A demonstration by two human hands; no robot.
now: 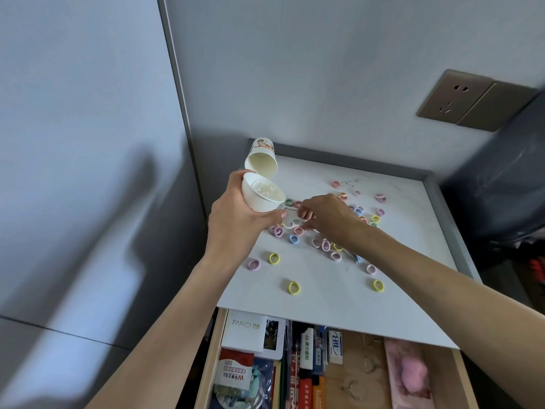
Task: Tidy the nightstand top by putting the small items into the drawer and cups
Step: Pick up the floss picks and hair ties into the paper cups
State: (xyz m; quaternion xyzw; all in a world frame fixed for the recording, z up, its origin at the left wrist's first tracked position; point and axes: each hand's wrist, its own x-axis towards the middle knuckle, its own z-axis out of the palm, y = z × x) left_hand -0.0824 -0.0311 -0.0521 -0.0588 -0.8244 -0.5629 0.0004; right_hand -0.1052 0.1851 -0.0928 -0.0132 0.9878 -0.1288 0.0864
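My left hand (236,214) grips a white paper cup (259,193), tilted toward me above the left part of the nightstand top (324,290); white pieces lie inside it. Behind it a second, printed paper cup (262,159) lies tipped with its mouth toward me. My right hand (321,215) reaches over the top with curled fingers, pinching at small white floss picks (290,222) on the surface. Several pastel hair ties (293,287) are scattered across the top. The drawer (348,367) below stands open.
The drawer holds a white box (244,335), pens, an eraser (334,346), packets and a pink pouch (410,376). A grey wall panel runs along the left. A wall socket (454,98) sits at the upper right, with dark fabric at the right edge.
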